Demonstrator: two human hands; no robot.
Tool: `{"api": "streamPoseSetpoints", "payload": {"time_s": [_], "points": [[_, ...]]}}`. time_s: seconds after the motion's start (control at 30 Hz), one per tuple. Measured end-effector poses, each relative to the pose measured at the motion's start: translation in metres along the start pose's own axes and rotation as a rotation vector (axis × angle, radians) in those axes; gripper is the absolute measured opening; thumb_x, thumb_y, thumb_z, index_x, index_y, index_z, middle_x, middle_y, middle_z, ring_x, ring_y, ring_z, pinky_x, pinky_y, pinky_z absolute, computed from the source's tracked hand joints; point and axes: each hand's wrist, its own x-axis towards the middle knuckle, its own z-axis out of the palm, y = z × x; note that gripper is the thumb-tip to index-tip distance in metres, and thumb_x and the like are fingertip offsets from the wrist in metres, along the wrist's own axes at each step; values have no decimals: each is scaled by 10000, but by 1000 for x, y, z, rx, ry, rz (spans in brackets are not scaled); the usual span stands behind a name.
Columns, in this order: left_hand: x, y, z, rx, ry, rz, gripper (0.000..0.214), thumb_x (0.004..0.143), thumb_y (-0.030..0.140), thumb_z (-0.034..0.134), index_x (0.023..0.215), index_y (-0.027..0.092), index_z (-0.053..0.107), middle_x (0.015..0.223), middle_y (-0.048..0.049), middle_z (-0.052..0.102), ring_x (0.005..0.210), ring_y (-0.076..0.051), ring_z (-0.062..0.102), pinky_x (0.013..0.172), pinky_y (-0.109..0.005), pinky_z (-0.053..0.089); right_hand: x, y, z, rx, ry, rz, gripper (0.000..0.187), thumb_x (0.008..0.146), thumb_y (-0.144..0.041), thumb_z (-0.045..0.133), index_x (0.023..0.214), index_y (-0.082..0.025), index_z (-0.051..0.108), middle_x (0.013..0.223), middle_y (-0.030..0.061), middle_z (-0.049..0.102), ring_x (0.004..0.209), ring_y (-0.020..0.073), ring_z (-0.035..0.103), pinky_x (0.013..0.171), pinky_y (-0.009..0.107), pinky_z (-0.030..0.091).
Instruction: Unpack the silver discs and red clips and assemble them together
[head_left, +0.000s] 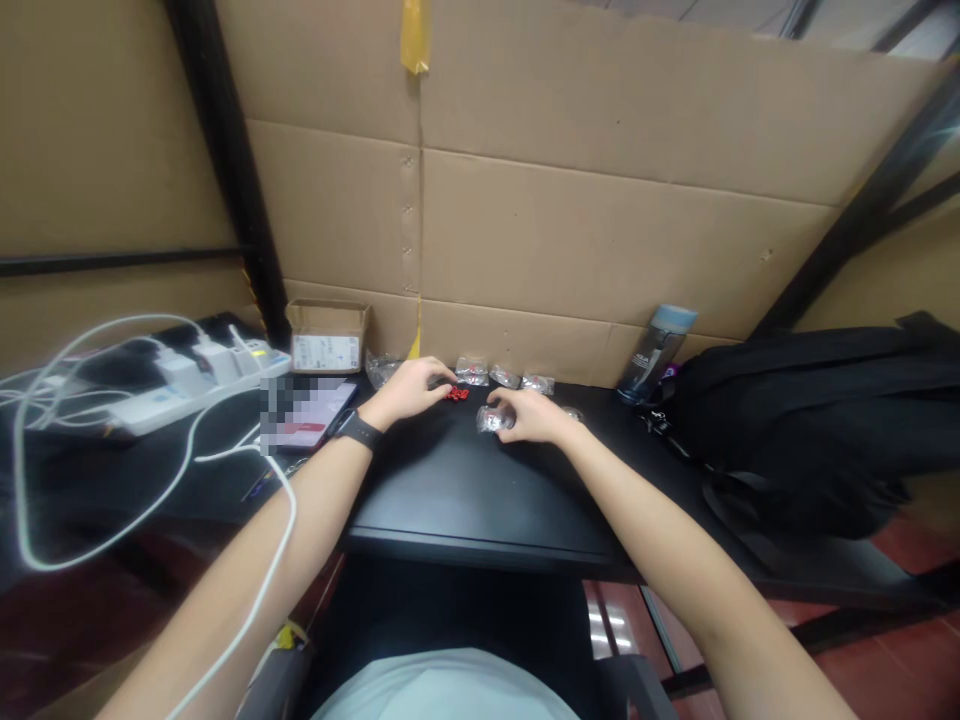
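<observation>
A clear packet (491,421) is being pinched between the thumb and fingers of the right hand (526,415), over the black table (480,505); whether any of its weight is being borne by the tabletop cannot be told. Small red pieces (457,394) are lying at the fingertips of the left hand (411,388), which is being held curved and palm down; whether a piece is being gripped there cannot be told. Three more packets (505,377) are being lined up by their placement beyond the hands, near the cardboard wall (525,240).

For good handling, a light pinch seems to be called for on the right, since the shiny film is probably being made slippery by its smoothness, and the contents could be squeezed about. On the left, the red pieces are likely being managed best by the fingertips alone, with the palm raised, so that none is being swept aside. Slow arm movement also seems advisable: the left forearm is being crossed by a white cable (292,500), which could be dragged along with it.
</observation>
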Motion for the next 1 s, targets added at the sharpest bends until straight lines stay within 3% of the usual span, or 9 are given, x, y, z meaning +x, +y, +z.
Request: {"api": "streamPoseSetpoints", "payload": {"time_s": [0.2, 0.33, 0.5, 0.6, 0.73, 0.83, 0.9, 1.0], "points": [[-2, -13, -13, 84, 107, -127, 260, 881, 332, 604, 1012, 208, 791, 1062, -64, 766, 984, -230, 700, 951, -343, 527, 41, 55, -26, -70, 193, 167, 385, 656, -231, 790, 1032, -206, 714, 1030, 47, 780, 922, 217, 719, 837, 294, 514], [-3, -19, -20, 101, 116, -172, 268, 865, 320, 605, 1018, 205, 792, 1050, -68, 766, 972, -232, 700, 937, -345, 533, 68, 87, -21, -16, 259, 318, 357, 672, -242, 791, 1014, -176, 714, 993, 59, 781, 937, 207, 719, 846, 289, 532], [-4, -21, -24, 98, 113, -196, 273, 855, 304, 604, 1018, 196, 794, 1034, -74, 765, 951, -229, 700, 916, -344, 537, 83, 97, 0, 9, 190, 360, 328, 673, -203, 789, 997, -159, 761, 968, 78, 792, 923, 217, 731, 850, 293, 547], [-5, -21, -25, 91, 99, -195, 264, 853, 295, 605, 1005, 193, 795, 1035, -72, 769, 951, -230, 702, 915, -341, 536, 84, 96, 0, 4, 140, 363, 284, 685, -186, 789, 969, -172, 795, 925, 74, 798, 900, 227, 739, 847, 296, 552], [-6, -18, -22, 64, 53, -163, 246, 860, 305, 616, 1000, 205, 792, 1029, -56, 777, 958, -230, 705, 929, -339, 533, 75, 96, -24, -68, 130, 316, 293, 724, -212, 801, 1016, -198, 803, 1038, 73, 795, 1010, 249, 727, 926, 324, 540], [-4, -13, -14, 36, 9, -116, 238, 869, 305, 618, 1002, 205, 789, 1017, -50, 779, 959, -226, 710, 935, -335, 531, 53, 97, -49, -62, 151, 316, 249, 817, -246, 742, 1054, -189, 791, 1029, 73, 796, 952, 229, 739, 910, 330, 551], [-3, -6, -7, 10, -37, -74, 242, 878, 312, 614, 1011, 206, 787, 1026, -52, 778, 954, -223, 713, 919, -329, 536, 31, 97, -62, -40, 91, 322, 220, 838, -247, 720, 1040, -194, 792, 1016, 64, 798, 901, 217, 746, 878, 321, 560], [-3, 7, 7, -22, -139, 3, 265, 894, 334, 612, 1056, 206, 778, 1072, -62, 772, 971, -223, 714, 912, -323, 537, -10, 100, -70, -18, -96, 384, 286, 767, -230, 779, 1052, -208, 796, 1038, 63, 799, 945, 239, 748, 889, 320, 565]]}}
